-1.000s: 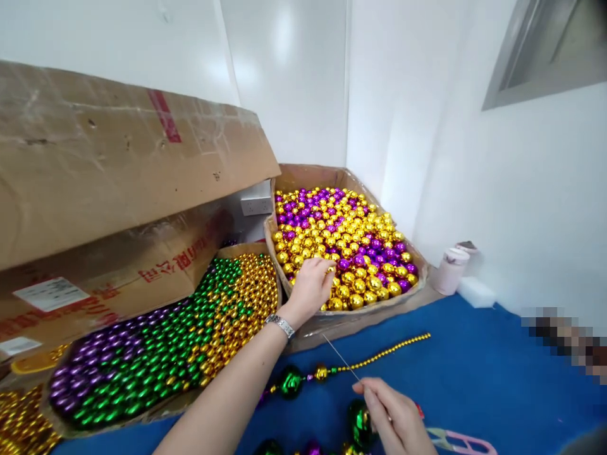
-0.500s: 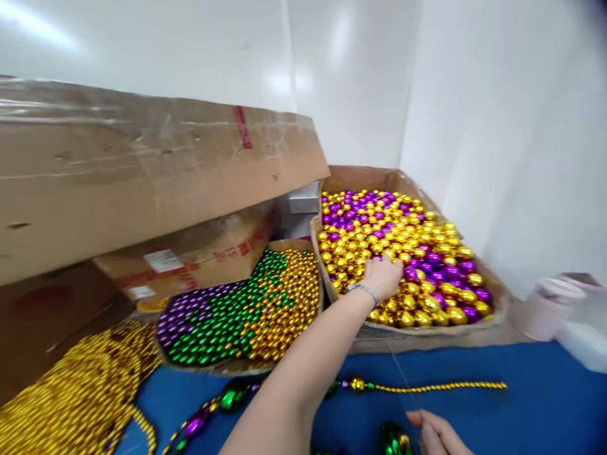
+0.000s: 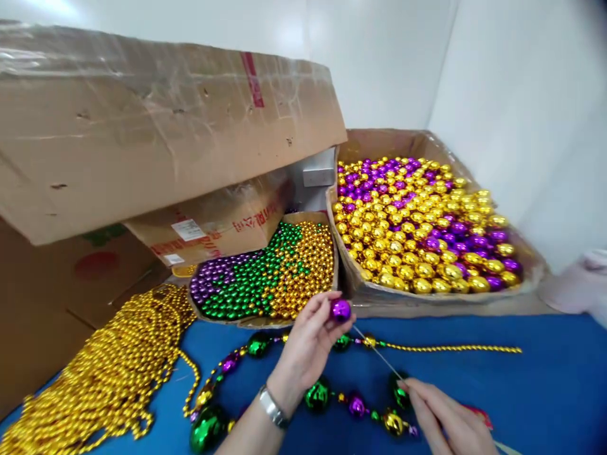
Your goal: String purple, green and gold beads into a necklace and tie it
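Observation:
My left hand (image 3: pixel 306 344), with a watch on its wrist, pinches a shiny purple bead (image 3: pixel 340 309) above the blue table. The tip of a thin metal needle (image 3: pixel 379 356) meets that bead. My right hand (image 3: pixel 448 420) pinches the needle's lower end at the bottom right. Under both hands lies a partly strung necklace (image 3: pixel 327 395) of green, purple and gold beads, with a thin gold bead strand (image 3: pixel 450 348) running off to the right.
A cardboard box of large gold and purple beads (image 3: pixel 417 227) stands at the back right. A tray of smaller purple, green and gold beads (image 3: pixel 265 275) sits left of it. Gold strands (image 3: pixel 104 373) pile at the left. Cardboard flaps (image 3: pixel 142 120) overhang. A pale cup (image 3: pixel 578 284) sits at the right edge.
My left hand has come back from the box of large beads with a purple bead and brought it to the needle tip. The view has swung left and down.

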### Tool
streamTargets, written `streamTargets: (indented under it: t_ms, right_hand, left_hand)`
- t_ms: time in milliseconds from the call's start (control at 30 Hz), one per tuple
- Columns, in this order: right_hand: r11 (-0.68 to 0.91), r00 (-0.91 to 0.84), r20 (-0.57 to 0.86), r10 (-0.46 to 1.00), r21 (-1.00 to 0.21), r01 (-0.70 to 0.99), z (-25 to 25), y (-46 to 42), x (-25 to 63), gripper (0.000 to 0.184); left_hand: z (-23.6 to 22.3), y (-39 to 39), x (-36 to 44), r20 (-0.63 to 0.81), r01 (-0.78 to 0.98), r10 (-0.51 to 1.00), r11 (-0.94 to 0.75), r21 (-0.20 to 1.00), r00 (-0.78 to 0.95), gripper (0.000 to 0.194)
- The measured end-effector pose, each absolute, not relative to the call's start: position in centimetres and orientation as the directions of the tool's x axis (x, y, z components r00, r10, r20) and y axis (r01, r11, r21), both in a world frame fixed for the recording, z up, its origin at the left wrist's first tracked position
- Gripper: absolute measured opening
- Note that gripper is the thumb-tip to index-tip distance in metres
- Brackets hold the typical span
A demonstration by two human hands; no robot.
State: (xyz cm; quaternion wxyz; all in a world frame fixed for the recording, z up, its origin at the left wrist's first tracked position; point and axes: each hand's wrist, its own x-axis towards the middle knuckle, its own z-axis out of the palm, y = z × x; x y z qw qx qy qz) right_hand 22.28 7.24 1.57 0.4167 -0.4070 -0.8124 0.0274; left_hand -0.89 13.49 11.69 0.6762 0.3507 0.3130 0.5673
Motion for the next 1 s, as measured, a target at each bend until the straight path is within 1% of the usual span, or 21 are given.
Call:
streamTargets:
  t_ms: [133,267,500,633,833,933,1000]
  right_hand:
    - [0.657,-0.323,0.637,0.700,-0.396,0.641,2.8,6.9,21.1,0.022]
    - [0.639,-0.334,0.599,0.728,-0.415,0.648,2.9,6.6,20.6,0.022]
    - [0.650,-0.367,0.595,0.715,-0.374,0.661,3.1,6.7,20.5,0.022]
    - [0.643,-0.351,0.601,0.718,-0.378,0.666,3.4,6.6,20.4,0.023]
    - [0.638,-0.363,0.584,0.727,-0.377,0.671,3.5,6.5,20.6,0.024]
    - [0.639,-0.373,0.583,0.722,-0.353,0.683,3.3,6.5,20.6,0.024]
    - [0.630,-0.372,0.583,0.723,-0.335,0.700,3.1,6.6,20.5,0.024]
  left_hand:
    - [10.0,12.6,-1.1,-0.091,-0.634,0.992,0.124,0.764,0.085,0.017]
    - [9.6,12.3,-1.0,-0.102,-0.657,0.993,0.120,0.744,0.065,0.020]
    - [9.7,11.9,-1.2,-0.104,-0.651,0.994,0.094,0.753,0.024,0.021]
    - [9.9,11.7,-1.0,-0.106,-0.629,0.994,0.091,0.772,0.014,0.023]
    - [10.1,11.6,-1.0,-0.113,-0.634,0.994,0.082,0.769,-0.007,0.023]
    - [10.0,11.5,-0.8,-0.088,-0.612,0.996,0.065,0.789,-0.007,0.024]
    - [9.8,11.2,-0.5,-0.046,-0.560,0.999,0.029,0.828,-0.017,0.025]
